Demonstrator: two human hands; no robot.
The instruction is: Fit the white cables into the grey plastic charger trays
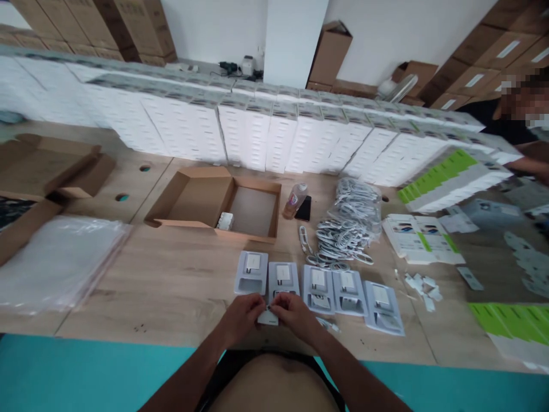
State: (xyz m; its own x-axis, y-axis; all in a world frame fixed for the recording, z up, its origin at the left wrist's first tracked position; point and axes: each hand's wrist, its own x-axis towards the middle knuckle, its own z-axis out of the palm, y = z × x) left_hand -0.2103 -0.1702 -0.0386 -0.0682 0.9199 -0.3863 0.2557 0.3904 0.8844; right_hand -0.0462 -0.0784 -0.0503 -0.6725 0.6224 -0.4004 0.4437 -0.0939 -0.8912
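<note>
At the table's front edge my left hand (245, 316) and my right hand (295, 312) meet, fingertips pinched around a small white flat-faced piece (268, 318). A small dark detail shows at its upper edge; its exact kind I cannot make out. Just beyond the hands stands a row of pale plastic trays (243, 284), each with a white block (253, 262) in its upper recess. Some lower recesses hold a white or printed piece (319, 301). Close to my right forearm lies a short white cable (328, 324).
Bundled white cables (343, 240), a bottle (294, 200) and a phone (303, 209) lie past the trays. An open cardboard box (193, 197) and plastic bags (60, 263) are left. Stacked white boxes (244, 134) line the back. A person (521, 114) is far right.
</note>
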